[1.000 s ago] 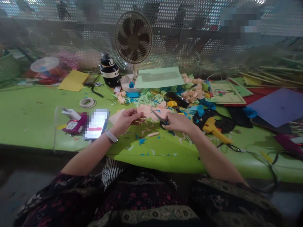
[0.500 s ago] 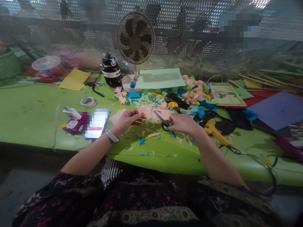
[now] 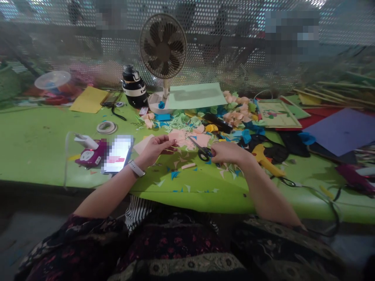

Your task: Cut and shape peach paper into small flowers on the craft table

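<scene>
Two hands (image 3: 225, 152), scissors (image 3: 200, 148) between them

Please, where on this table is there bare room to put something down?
Widest: left end of the table, bordered by the purple socket and yellow paper. Smaller: between the tape roll and paper scraps. Crowded: the middle, with scraps around the right hand and scissors.

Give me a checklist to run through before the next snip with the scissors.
1. Scissors in the right hand: ok, held by the handles.
2. Pink paper in the left hand: ok, pinched at the fingertips.
3. Left hand away from the blades: ok, a gap shows.
4. Green table free of scraps near the hands: not ok, paper scraps are scattered there.
5. Yellow glue gun out of hand: ok, set down.
6. Glue gun switched off: cannot tell.
</scene>
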A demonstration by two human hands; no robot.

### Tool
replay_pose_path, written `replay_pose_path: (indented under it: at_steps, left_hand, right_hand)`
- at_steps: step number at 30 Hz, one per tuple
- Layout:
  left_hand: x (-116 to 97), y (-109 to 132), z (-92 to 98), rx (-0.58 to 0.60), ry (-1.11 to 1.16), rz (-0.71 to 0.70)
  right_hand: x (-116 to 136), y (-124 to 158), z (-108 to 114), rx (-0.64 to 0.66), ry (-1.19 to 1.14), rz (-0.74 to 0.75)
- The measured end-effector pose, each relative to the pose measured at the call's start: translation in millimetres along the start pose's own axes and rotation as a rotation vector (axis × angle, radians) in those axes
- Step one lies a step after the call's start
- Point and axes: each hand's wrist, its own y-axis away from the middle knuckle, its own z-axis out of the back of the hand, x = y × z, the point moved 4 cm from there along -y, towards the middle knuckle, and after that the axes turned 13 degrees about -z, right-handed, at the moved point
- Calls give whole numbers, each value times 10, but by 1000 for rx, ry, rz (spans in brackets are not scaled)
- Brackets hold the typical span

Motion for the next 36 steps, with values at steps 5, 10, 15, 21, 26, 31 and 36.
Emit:
replay_pose_path:
  at_steps: [5,10,15,21,26,31,36]
  left_hand:
    - [-8,4,-5,5,-6,0]
    - [-6,8,-8,1,-2,6]
    - [24,-1,12,3,-9,3]
    - [34,-10,25,2,-3,-8]
    - [17,-7,16,3,6,-5]
    - [20,-10,20,1,3,-11]
    - [29,-12,27,13,-1,-15]
  right_hand:
    - [-199,-5,90,-76,10,-148]
    - [-224,19,135,-155,37,-208]
    - [72,14,30,-166,13,-40]
    - [156,-68,-62,-172,-1,-34]
    - [125,-28,7,-143,7,-38]
    - [79,-33,22,-141,41,-74]
    - [87,-77,-24,-196,54,-45]
